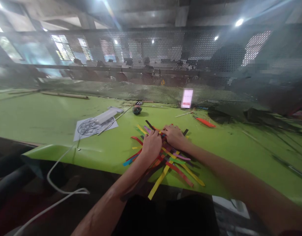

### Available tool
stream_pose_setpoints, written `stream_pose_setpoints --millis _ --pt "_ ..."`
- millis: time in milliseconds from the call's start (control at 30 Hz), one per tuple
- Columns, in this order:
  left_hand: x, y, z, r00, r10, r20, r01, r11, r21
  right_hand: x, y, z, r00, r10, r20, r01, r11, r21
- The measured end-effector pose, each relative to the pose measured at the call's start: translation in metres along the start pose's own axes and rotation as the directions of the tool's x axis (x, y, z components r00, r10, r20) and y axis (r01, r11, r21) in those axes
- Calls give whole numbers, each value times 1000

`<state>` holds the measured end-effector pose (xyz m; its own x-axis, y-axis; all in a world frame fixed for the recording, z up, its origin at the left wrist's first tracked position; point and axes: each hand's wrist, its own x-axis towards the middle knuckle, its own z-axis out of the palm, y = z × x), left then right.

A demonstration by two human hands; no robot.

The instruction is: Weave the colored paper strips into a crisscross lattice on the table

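Note:
Bright strips (176, 167) in yellow, red, blue, green, purple and black cross each other in a loose weave near the front edge of the green table (104, 154). Their free ends fan out on all sides, and one yellow end hangs past the edge. My left hand (152, 142) rests on the weave's middle, its fingers bent and closed on strips. Close beside it, my right hand (175, 137) is also closed on the far side of the weave. The fingertips of both hands nearly meet, and they hide the exact strips between them.
A white power strip (105, 116) lies on a printed sheet (91, 132), its white cable running off the front edge. Behind the weave sits a dark round lump (136, 110). An orange-red tool (205, 122) lies to the right. A perforated mesh screen (141, 65) borders the table's back.

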<state>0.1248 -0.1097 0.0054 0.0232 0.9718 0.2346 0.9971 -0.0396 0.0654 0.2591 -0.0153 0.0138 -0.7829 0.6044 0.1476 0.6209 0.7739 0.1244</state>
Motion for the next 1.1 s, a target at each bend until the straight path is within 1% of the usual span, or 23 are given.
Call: stream_pose_setpoints --millis 167,300,400,533,733,967,1100 --pt "-1 2 -2 1000 -13 13 13 1000 1 0 -2 -2 1000 -15 17 16 998 -60" --pt "0 2 0 1000 -17 6 17 1000 -24 2 -3 -3 999 -36 29 38 997 -64" --pt "1 1 0 1000 -13 16 13 1000 -28 4 -4 -5 999 -12 32 14 998 -60" --pt "1 0 -4 1000 -16 18 17 999 -46 6 -6 -6 998 38 41 -36 998 -44" --pt "0 -1 -7 999 -35 25 37 996 -84 1 -9 1 999 45 -19 -46 995 -84" --pt "0 -1 -7 999 -20 27 21 998 -61 2 -10 1 998 57 -8 -57 998 -41" --pt "0 -1 -7 1000 -10 27 12 998 -56 4 -10 2 997 58 -59 -59 998 -8"
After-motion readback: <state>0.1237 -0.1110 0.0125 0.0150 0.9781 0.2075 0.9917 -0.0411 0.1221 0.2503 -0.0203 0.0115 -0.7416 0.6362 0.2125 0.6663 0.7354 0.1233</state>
